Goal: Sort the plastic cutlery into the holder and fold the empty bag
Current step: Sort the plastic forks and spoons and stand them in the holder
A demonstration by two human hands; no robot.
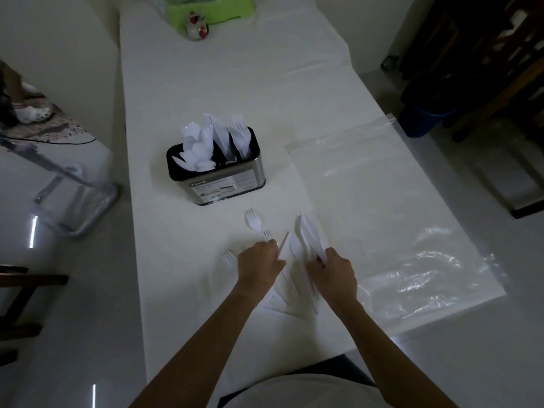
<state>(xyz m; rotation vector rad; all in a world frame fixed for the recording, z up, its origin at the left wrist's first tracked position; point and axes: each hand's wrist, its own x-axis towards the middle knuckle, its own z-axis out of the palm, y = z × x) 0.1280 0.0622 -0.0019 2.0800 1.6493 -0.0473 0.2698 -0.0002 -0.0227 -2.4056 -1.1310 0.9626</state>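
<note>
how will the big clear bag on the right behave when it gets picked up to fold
The bag would probably be floppy and very light: it lies as a thin clear sheet, wrinkled at its near end. Its glossy film looks slippery, so it may slide on the table and spring open from folds.

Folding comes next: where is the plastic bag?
Head view: the bag lies flat on the right side of the table, right of the cutlery holder and the right hand.
</note>
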